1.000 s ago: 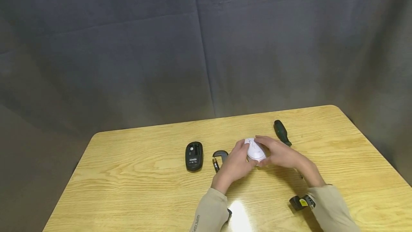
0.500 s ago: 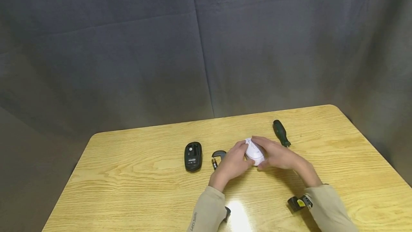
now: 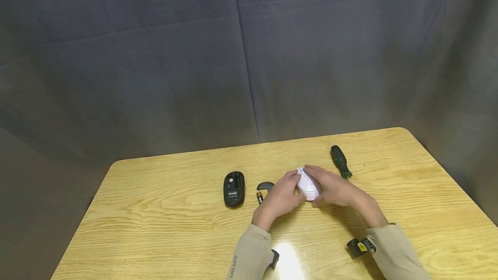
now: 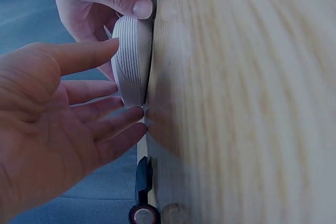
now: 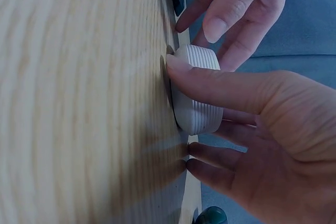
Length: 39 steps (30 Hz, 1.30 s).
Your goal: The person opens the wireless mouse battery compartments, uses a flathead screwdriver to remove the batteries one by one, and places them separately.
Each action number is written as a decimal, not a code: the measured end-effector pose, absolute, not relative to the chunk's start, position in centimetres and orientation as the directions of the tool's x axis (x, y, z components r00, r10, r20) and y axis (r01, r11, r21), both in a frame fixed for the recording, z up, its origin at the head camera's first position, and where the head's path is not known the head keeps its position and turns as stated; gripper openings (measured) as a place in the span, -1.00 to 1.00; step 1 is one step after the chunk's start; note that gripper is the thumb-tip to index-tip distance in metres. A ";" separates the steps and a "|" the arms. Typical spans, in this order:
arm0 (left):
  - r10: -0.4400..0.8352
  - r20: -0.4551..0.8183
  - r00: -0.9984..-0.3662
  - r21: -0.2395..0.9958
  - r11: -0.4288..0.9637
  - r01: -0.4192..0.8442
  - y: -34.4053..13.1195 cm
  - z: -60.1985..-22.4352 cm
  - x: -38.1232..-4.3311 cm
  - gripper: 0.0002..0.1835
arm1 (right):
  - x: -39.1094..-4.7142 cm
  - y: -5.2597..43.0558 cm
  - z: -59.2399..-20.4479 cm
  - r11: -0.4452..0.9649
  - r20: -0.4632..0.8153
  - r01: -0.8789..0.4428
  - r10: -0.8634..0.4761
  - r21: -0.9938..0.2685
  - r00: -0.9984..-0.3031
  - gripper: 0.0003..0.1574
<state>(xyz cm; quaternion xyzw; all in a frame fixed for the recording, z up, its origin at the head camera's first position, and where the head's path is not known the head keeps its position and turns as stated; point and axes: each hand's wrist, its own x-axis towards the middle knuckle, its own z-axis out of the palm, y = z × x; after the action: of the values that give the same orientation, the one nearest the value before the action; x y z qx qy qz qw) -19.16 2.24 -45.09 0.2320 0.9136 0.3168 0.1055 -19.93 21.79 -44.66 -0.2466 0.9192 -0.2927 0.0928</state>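
Observation:
A white computer mouse (image 3: 308, 186) rests on the table, top side up, between both hands. My left hand (image 3: 281, 196) holds its left side, with the thumb tip on the ribbed back end in the left wrist view. My right hand (image 3: 337, 188) grips the right side; its thumb lies along the mouse's near end in the right wrist view, where the ribbed shell (image 5: 202, 116) shows. The fingers on the mouse's far side are partly hidden.
Left of the hands, a black mouse (image 3: 234, 189) lies underside up with its battery bay uncovered. A black cover (image 3: 266, 185) and a battery (image 3: 260, 197) sit beside my left hand. A dark green screwdriver (image 3: 340, 161) lies beyond my right hand, its shaft partly hidden.
The two thumbs, close together at the mouse's near end a second ago, are now farther apart, showing more of that end. The right hand has shifted slightly left; the mouse stays between the hands.

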 end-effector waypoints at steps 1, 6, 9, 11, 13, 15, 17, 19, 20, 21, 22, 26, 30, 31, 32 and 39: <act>0.492 -0.046 -0.870 0.629 0.691 0.357 2.2 -45.1 -19.2 -0.39 | -20.0 21.8 -44.7 0.707 -0.017 -0.405 -0.508 -0.580 -0.861 0.18; 0.496 -0.037 -0.867 0.658 0.665 0.353 2.2 -45.1 -19.3 -0.42 | -20.1 21.9 -44.5 0.695 0.010 -0.408 -0.500 -0.592 -0.866 0.14; 0.490 -0.028 -0.871 0.683 0.646 0.341 2.1 -45.1 -19.3 -0.37 | -20.2 22.2 -44.1 0.671 0.017 -0.380 -0.481 -0.637 -0.877 0.02; 0.479 -0.019 -0.878 0.695 0.638 0.333 2.0 -45.2 -19.4 -0.35 | -20.2 22.5 -43.8 0.647 0.033 -0.366 -0.467 -0.669 -0.884 -0.09; 0.466 -0.001 -0.885 0.697 0.635 0.334 1.9 -45.1 -19.3 -0.36 | -20.2 22.8 -43.6 0.618 0.060 -0.361 -0.452 -0.698 -0.890 -0.24; 0.454 0.025 -0.890 0.698 0.629 0.341 1.9 -45.1 -19.4 -0.41 | -20.1 23.0 -43.4 0.594 0.086 -0.356 -0.433 -0.721 -0.897 -0.35; 0.441 0.049 -0.896 0.700 0.625 0.346 1.9 -45.0 -19.4 -0.46 | -20.1 23.1 -43.3 0.563 0.107 -0.348 -0.416 -0.750 -0.903 -0.42; 0.428 0.071 -0.901 0.706 0.617 0.348 1.9 -44.9 -19.4 -0.53 | -20.2 23.1 -43.2 0.540 0.125 -0.338 -0.392 -0.771 -0.912 -0.48; 0.421 0.082 -0.903 0.709 0.612 0.350 1.9 -44.9 -19.4 -0.56 | -20.2 23.0 -43.1 0.536 0.134 -0.334 -0.377 -0.775 -0.916 -0.51; 0.414 0.093 -0.905 0.713 0.607 0.351 1.9 -44.9 -19.4 -0.58 | -20.2 22.9 -43.1 0.532 0.147 -0.336 -0.366 -0.777 -0.919 -0.54; 0.408 0.100 -0.908 0.716 0.604 0.350 1.9 -44.8 -19.4 -0.61 | -20.3 22.8 -43.1 0.529 0.161 -0.341 -0.357 -0.777 -0.920 -0.58; 0.381 0.126 -0.916 0.740 0.579 0.343 2.0 -44.8 -19.4 -0.66 | -20.3 22.3 -43.0 0.555 0.231 -0.375 -0.314 -0.743 -0.921 -0.70; 0.362 0.108 -0.926 0.765 0.565 0.310 2.1 -44.8 -19.3 -0.66 | -20.2 22.0 -43.0 0.578 0.255 -0.386 -0.296 -0.719 -0.920 -0.73; 0.356 0.101 -0.929 0.771 0.561 0.299 2.1 -44.8 -19.3 -0.66 | -20.2 21.9 -43.1 0.580 0.250 -0.381 -0.296 -0.720 -0.922 -0.73; 0.348 0.092 -0.933 0.779 0.558 0.285 2.1 -44.7 -19.3 -0.66 | -20.2 21.8 -43.1 0.579 0.241 -0.374 -0.296 -0.724 -0.924 -0.73; 0.269 0.130 -0.954 0.833 0.493 0.252 1.9 -44.4 -19.4 -0.67 | -20.1 21.6 -43.1 0.524 0.200 -0.337 -0.302 -0.782 -0.932 -0.61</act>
<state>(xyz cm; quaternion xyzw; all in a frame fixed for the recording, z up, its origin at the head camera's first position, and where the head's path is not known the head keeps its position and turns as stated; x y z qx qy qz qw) -19.44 1.86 -44.41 0.1507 0.8638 0.4806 0.0085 -20.12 21.60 -43.07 -0.1831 0.8728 -0.4520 -0.0198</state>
